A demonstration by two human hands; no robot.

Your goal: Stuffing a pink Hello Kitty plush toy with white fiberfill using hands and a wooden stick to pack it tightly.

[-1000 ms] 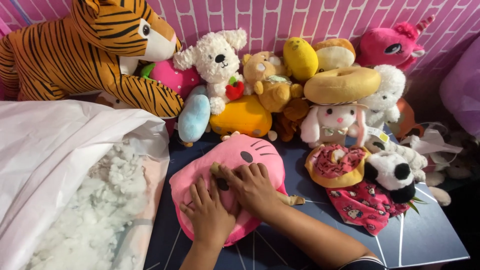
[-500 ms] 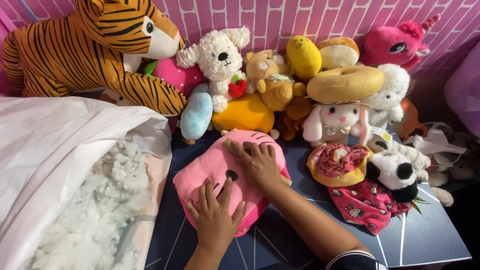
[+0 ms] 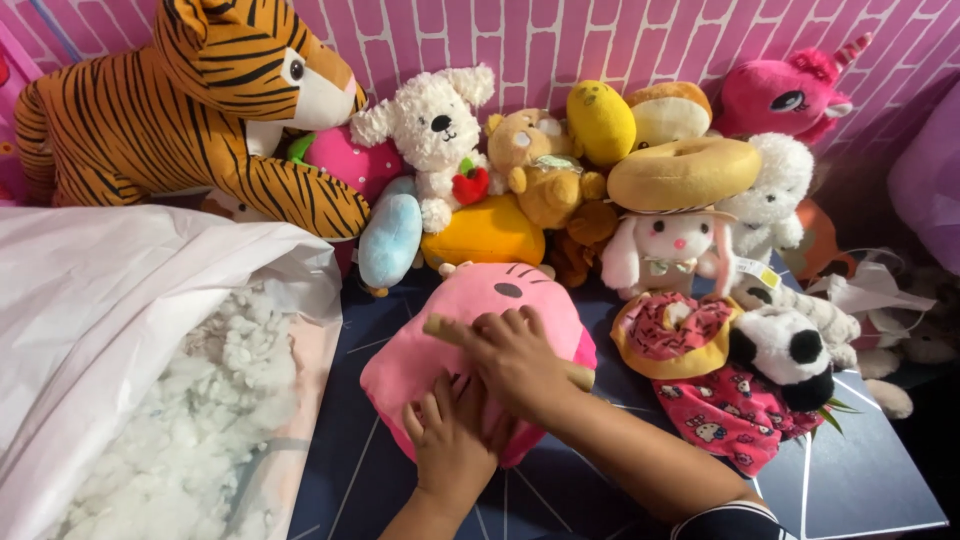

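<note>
Both hands [image 3: 480, 390] on pink plush [image 3: 480, 320]

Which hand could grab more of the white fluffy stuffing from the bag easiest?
Probably the left hand. It rests on the near edge of the pink plush, closer to the open bag of white stuffing on the left. The right hand lies farther over.

**Two bare hands, overlapped and pressing flat**

The left hand [image 3: 452, 445] enters from six o'clock, palm down, fingers spread and pointing to twelve. The right hand [image 3: 510, 355] comes in from five o'clock on a bare forearm, laid across the left fingertips, fingers extended toward ten o'clock, nothing gripped.
</note>
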